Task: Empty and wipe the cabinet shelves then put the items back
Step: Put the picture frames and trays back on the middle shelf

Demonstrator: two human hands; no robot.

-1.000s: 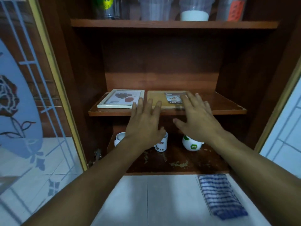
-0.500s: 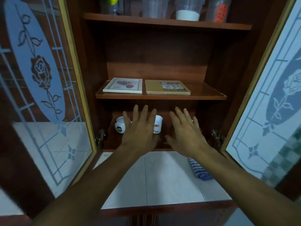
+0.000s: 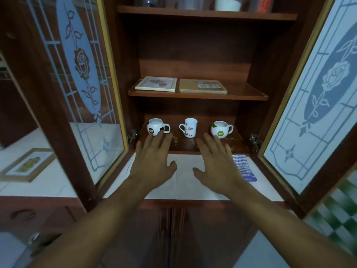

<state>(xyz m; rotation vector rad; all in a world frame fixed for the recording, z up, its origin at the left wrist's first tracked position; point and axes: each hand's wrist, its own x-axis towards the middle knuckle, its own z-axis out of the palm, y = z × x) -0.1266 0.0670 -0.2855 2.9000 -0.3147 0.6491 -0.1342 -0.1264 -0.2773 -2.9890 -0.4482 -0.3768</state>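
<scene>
The open cabinet has three wooden shelves. On the bottom shelf (image 3: 179, 145) stand three white mugs: a round one with black patches (image 3: 156, 127) at the left, a tall one (image 3: 189, 127) in the middle, a round one with green patches (image 3: 220, 128) at the right. A white picture frame (image 3: 156, 83) and a wooden board (image 3: 202, 86) lie flat on the middle shelf (image 3: 245, 94). My left hand (image 3: 154, 161) and right hand (image 3: 217, 163) hover side by side, palms down and fingers straight, over the white counter just before the bottom shelf. Neither holds anything.
A blue striped cloth (image 3: 244, 168) lies on the tiled counter (image 3: 183, 180), partly under my right hand. Plastic containers (image 3: 228, 3) stand on the top shelf. Both frosted glass doors (image 3: 83, 74) (image 3: 316, 97) stand wide open. A framed picture (image 3: 29, 164) lies on the counter at left.
Both hands have drawn back from the middle shelf down to the counter's edge before the bottom shelf. The view has pulled back, and all three mugs show now.
</scene>
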